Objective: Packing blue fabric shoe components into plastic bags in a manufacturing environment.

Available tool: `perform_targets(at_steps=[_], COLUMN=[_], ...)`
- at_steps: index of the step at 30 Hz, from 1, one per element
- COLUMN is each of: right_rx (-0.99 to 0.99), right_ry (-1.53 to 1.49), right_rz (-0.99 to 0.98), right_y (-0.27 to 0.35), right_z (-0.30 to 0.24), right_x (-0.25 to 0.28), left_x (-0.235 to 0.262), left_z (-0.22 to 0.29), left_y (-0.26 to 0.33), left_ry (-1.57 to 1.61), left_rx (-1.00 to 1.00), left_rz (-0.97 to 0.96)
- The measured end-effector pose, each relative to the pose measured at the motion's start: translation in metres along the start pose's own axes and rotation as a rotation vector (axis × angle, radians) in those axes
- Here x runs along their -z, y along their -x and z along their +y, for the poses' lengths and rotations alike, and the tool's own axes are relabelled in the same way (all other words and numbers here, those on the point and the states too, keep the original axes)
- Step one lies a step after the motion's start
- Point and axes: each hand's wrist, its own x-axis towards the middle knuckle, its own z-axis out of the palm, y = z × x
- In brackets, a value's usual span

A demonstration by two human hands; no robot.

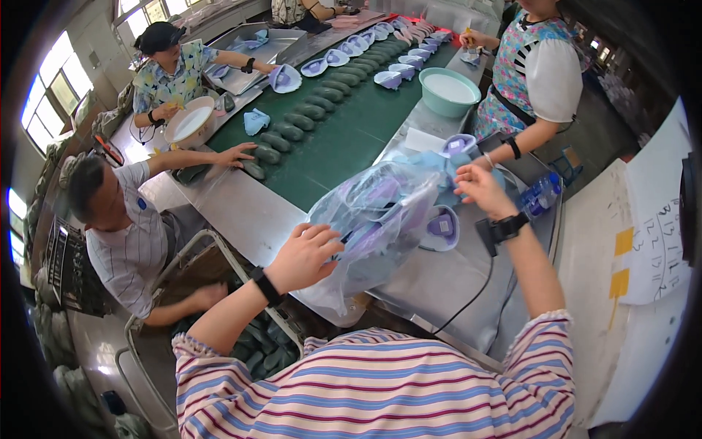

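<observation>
A clear plastic bag [373, 219] bulges on the metal tabletop in front of me, with lilac and light-blue shoe uppers showing through it. My left hand [303, 254] lies against the bag's near left side, fingers spread. To the right of the bag's upper edge, my right hand [484, 192] is raised with loosely bent fingers and nothing visible in them. A lilac shoe upper [442, 227] sits on the metal just right of the bag, below my right hand. Another lilac upper [459, 145] rests farther back, near a co-worker's forearm.
Dark green shoe lasts [298, 121] line a green conveyor belt [344, 157]. A co-worker at left [117, 212] reaches to the lasts; others stand along the belt. There are a green basin [450, 91], water bottles [540, 194], a black cable [479, 293] and a cart frame [131, 333].
</observation>
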Motion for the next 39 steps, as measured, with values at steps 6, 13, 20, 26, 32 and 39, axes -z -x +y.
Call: perform_targets(at_steps=[6,13,20,26,32,39], right_rx=[0.157,0.156,0.579,0.112,0.107,-0.109], right_ry=[0.667,0.792,1.251,0.882,0.661,0.120], right_rz=[0.033,-0.008,-0.229,0.061,0.097,-0.036], right_y=[0.065,0.064,0.017,-0.039,-0.105,-0.121], right_z=[-0.105,-0.143,-0.010,0.024,0.071,0.122], right_x=[0.066,0.044,-0.109,-0.093,-0.070,-0.075], left_x=[-0.063,-0.088,-0.098,-0.045,-0.090,-0.083], left_z=[0.020,0.057,0.061,-0.034,-0.150,-0.179], left_y=[-0.008,-0.033,-0.034,-0.069,-0.098,-0.097], left_ry=[0.027,0.379,0.309,-0.031,0.790,1.028], left_rx=[0.117,-0.183,-0.307,0.281,0.235,0.666], left_rz=[0.013,0.072,-0.146,0.135,-0.222,-0.301])
